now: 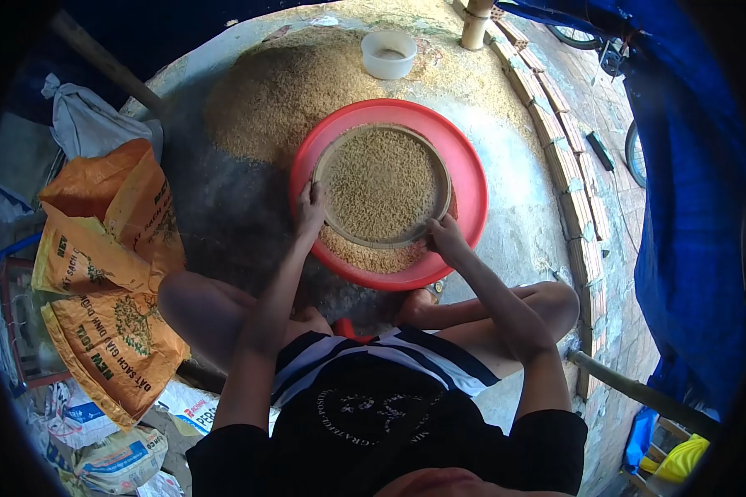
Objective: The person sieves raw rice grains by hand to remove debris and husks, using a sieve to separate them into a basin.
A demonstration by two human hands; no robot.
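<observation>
A round sieve (379,184) full of tan, husk-like grains is held level over a wide red basin (470,178). My left hand (311,207) grips the sieve's rim at its left side, fingers closed round it. At the lower right of the rim, my right hand (444,234) is closed on it too. More of the loose grains (380,256) lie in the basin below the sieve, showing along its near side. The basin stands on the grey floor in front of my crossed legs.
Behind the basin spreads a heap of the same grains (261,99), with a translucent white tub (389,55) at its far edge. Orange printed sacks (112,306) lie to my left. A row of bricks (565,178) borders the floor on the right, beside a blue tarp (696,199).
</observation>
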